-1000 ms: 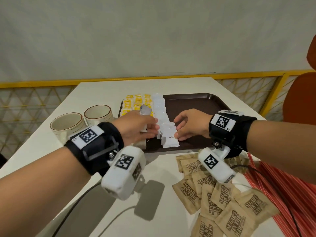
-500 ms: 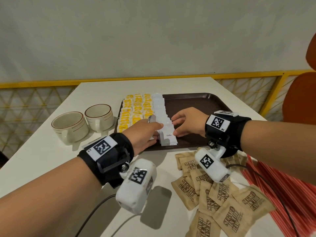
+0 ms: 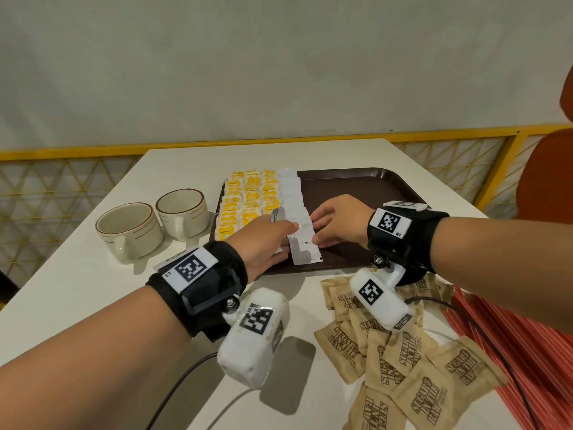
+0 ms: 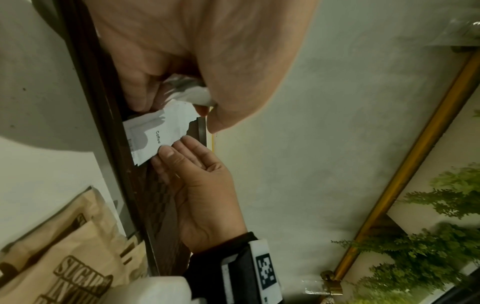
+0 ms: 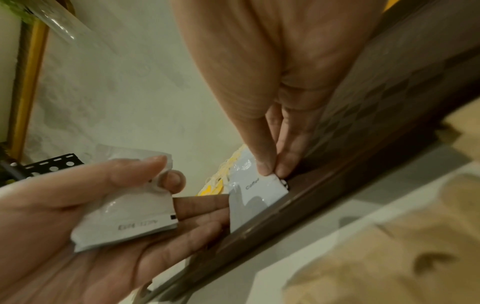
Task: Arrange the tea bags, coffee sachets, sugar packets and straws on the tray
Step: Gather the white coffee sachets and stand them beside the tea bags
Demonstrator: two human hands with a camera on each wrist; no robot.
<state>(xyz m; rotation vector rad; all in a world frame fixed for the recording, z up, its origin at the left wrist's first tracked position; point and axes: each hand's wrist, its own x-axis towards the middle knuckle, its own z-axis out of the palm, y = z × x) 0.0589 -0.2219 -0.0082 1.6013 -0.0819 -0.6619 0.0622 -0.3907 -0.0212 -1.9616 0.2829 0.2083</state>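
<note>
On the brown tray (image 3: 356,187) yellow tea bags (image 3: 248,200) lie in rows at the left, with a column of white coffee sachets (image 3: 291,193) beside them. The nearest sachet (image 3: 305,246), marked "Coffee", lies at the tray's front edge. My left hand (image 3: 288,226) touches its left side and grips a small stack of spare sachets (image 5: 124,216) between thumb and fingers. My right hand (image 3: 316,231) pinches the sachet's right edge (image 5: 271,170). Brown sugar packets (image 3: 403,361) and red striped straws (image 3: 527,352) lie on the table in front of the tray.
Two beige cups (image 3: 130,231) (image 3: 183,212) stand left of the tray. The tray's right half is bare. A yellow railing (image 3: 465,138) runs behind the white table, an orange chair (image 3: 545,175) stands at the right, and wrist cables (image 3: 480,324) cross the straws.
My left hand has moved right and forward with its sachets, up to the front sachet's left edge. The right hand has stayed at that sachet's right edge.
</note>
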